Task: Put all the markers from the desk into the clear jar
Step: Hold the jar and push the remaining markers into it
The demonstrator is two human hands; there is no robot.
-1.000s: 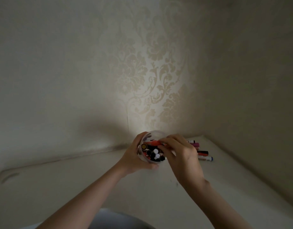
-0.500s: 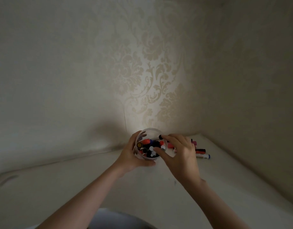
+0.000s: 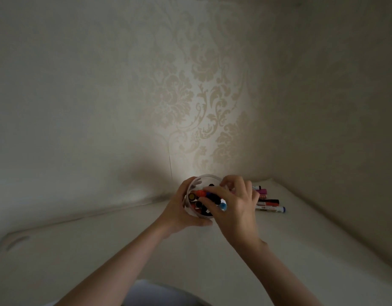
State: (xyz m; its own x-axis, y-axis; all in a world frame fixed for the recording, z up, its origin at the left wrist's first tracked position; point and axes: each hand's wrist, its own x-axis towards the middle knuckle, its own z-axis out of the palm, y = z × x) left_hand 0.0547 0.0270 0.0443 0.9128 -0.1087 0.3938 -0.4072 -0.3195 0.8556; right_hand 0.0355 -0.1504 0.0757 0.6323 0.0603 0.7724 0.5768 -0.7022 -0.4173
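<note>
The clear jar [image 3: 204, 177] stands on the white desk [image 3: 115, 250] near the back wall, with several capped markers upright inside, an orange one [image 3: 200, 193] among them. My left hand [image 3: 179, 212] grips the jar's left side. Over the jar's mouth, my right hand [image 3: 237, 206] curls its fingers and pinches a dark marker [image 3: 213, 197] with a blue end [image 3: 222, 206]. Several loose markers [image 3: 269, 202] lie on the desk just right of my right hand, partly hidden by it.
Patterned wallpaper walls close in behind the jar and along the right edge of the desk, forming a corner behind the loose markers. The lighting is dim. A grey-blue garment [image 3: 159, 294] shows at the bottom edge.
One second ago my right hand held an orange marker at the jar's mouth. It let go with fingers spread, and now the fingers curl over the jar's markers again. My left hand stayed on the jar.
</note>
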